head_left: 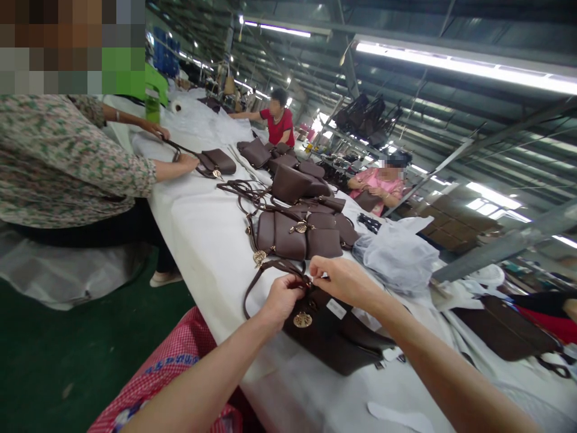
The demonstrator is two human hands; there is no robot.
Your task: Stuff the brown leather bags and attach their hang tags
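Note:
In front of me a dark brown handbag (pixel 331 346) lies on the white-covered table (pixel 189 240). A round gold charm (pixel 302 319) hangs at its side, and a white tag (pixel 336 308) shows on it. My left hand (pixel 285 296) is closed on the bag's strap (pixel 252 288), near where the strap meets the bag. Close beside it, my right hand (pixel 336 278) is pinched at the same strap end; the small part between its fingertips is too hidden to name. The strap loops out to the left over the cloth.
Beyond the bag lie several more brown handbags (pixel 288 234) with straps and gold charms. Clear plastic bags (pixel 399 255) are heaped at the right. A co-worker in a floral sleeve (pixel 108 174) handles another bag (pixel 219 161) at the left; two other people work farther back.

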